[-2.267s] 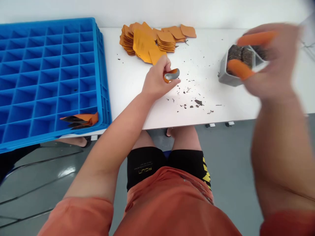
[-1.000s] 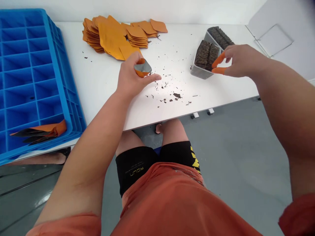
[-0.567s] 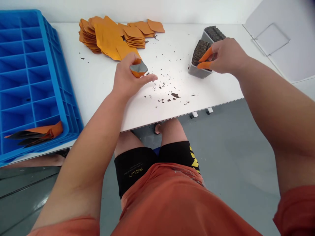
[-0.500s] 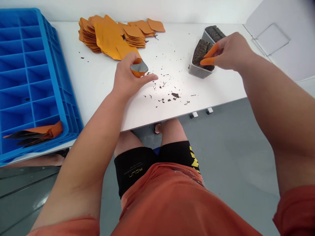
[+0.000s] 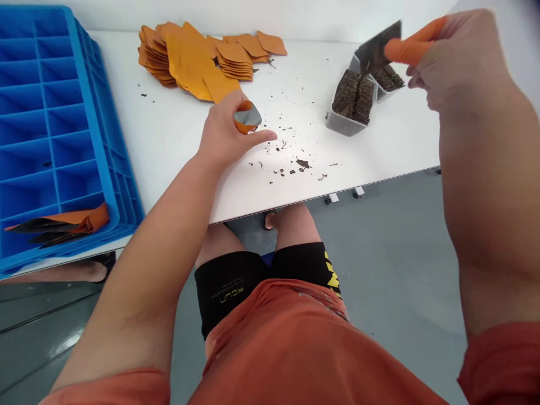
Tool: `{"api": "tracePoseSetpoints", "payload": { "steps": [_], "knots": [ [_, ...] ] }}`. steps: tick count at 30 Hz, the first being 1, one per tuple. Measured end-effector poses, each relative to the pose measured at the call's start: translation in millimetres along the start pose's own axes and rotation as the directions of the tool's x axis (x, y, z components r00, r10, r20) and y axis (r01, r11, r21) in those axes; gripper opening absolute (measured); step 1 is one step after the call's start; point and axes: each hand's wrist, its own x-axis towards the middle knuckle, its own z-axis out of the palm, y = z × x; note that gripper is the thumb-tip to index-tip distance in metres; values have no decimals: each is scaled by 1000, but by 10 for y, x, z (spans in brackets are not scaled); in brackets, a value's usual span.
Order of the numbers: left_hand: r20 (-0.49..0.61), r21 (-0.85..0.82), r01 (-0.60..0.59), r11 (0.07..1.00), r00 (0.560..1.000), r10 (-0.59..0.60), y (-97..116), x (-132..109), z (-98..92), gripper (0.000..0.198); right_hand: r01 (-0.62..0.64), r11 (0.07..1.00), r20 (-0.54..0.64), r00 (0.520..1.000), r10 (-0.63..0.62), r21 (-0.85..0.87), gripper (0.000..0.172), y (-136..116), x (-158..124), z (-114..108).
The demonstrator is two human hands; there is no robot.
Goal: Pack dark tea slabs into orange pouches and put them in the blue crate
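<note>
Right hand (image 5: pixel 458 64): toward two o'clock, thumb and finger in orange covers (image 5: pixel 405 52) pinching a dark sheet.
Dark sheet (image 5: pixel 373 49): thin and tilted, reaching out from the fingertips toward eight o'clock; whether its lower corner touches the rear tub is hard to tell.
Left hand (image 5: pixel 234 126): toward eleven o'clock, fingers curled around an orange pouch, thumb held apart.
Orange pouch (image 5: pixel 248 116): grey lining showing, mouth gaping toward four o'clock.
Near tub (image 5: pixel 348 125): between one and two o'clock, two rows of dark sheets packed on edge inside.
Rear tub (image 5: pixel 387 93): just beyond it toward two o'clock, more dark sheets within.
Pouch pile (image 5: pixel 192 59): toward eleven o'clock, stacked and fanned along the back of the white table (image 5: pixel 169 126).
Blue crate (image 5: pixel 92 124): between nine and ten o'clock, divided into compartments; orange-and-black pieces (image 5: pixel 86 221) lie at its five o'clock corner.
Dark flakes (image 5: pixel 302 163): scattered between the left hand and the near tub.
</note>
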Motion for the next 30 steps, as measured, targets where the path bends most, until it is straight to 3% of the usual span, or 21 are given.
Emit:
{"api": "tracePoseSetpoints", "payload": {
  "steps": [2, 6, 8, 10, 12, 17, 22, 26, 30],
  "knots": [
    [2, 25, 20, 999, 1000, -20, 32, -7, 4, 70, 112, 959, 7, 993, -118, 262, 41, -37, -108, 70],
    [-18, 39, 45, 998, 999, -44, 82, -42, 17, 70, 27, 754, 123, 982, -142, 657, 38, -34, -417, 367],
    [-9, 36, 30, 999, 1000, -29, 99, -66, 28, 68, 30, 663, 170, 957, -235, 748, 27, -54, -621, 534],
    [7, 33, 13, 999, 1000, -13, 110, -87, 41, 67, 79, 619, 176, 924, -340, 781, 21, -106, -812, 690],
    [-1, 37, 4, 999, 1000, -4, 114, -98, 55, 66, 108, 599, 147, 921, -360, 793, 24, -171, -957, 835],
    [-105, 99, 11, 995, 994, 0, 118, -88, 78, 71, -19, 578, 200, 948, -250, 815, 37, -237, -1133, 1191],
    [-190, 108, 39, 993, 982, -18, 126, -92, 119, 64, -207, 573, 327, 938, -114, 793, 52, -190, -1229, 1504],
    [-203, 138, 53, 989, 979, -24, 62, -106, 140, 62, -359, 549, 395, 917, 58, 755, 48, -210, -1225, 1565],
    [-213, 173, 28, 984, 977, 9, -15, -105, 155, 73, -329, 661, 456, 890, -22, 674, 41, -241, -1121, 1493]
  ]
}}
